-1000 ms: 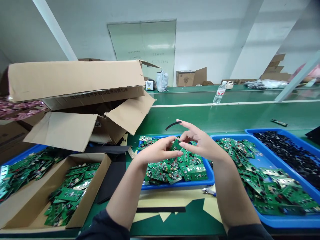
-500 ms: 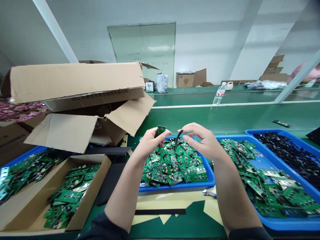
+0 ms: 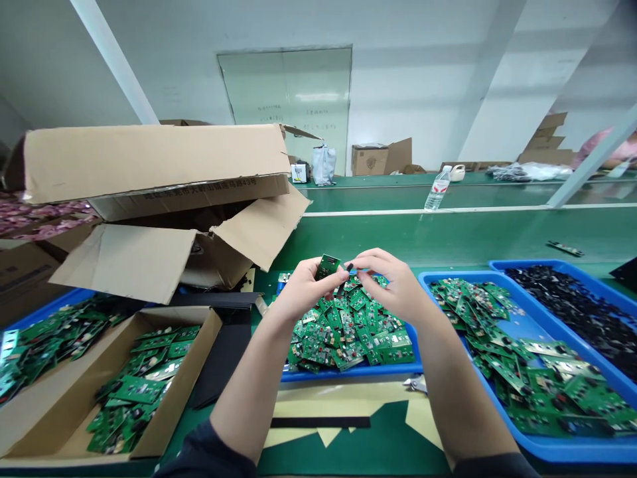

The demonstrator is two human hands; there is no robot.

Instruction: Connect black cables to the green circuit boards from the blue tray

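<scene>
My left hand (image 3: 304,289) grips a small green circuit board (image 3: 327,265) between thumb and fingers, tilted up. Close beside it, my right hand (image 3: 388,282) pinches a short black strip (image 3: 342,287), whose end is at the board's edge and my left fingertips. Whether the strip touches the board, I cannot tell. Both hands are over the middle blue tray (image 3: 351,375), which holds a heap of green circuit boards (image 3: 343,332).
Right of my arm are a blue tray of boards (image 3: 557,446) and a tray of small black pieces (image 3: 562,285). Left stand an open carton of boards (image 3: 172,405) and a large cardboard box (image 3: 159,162). Pliers (image 3: 415,384) and a long black strip (image 3: 321,422) lie in front.
My right hand has moved left with the black strip, bringing it up to the circuit board. My left hand has shifted slightly right, still gripping the board.
</scene>
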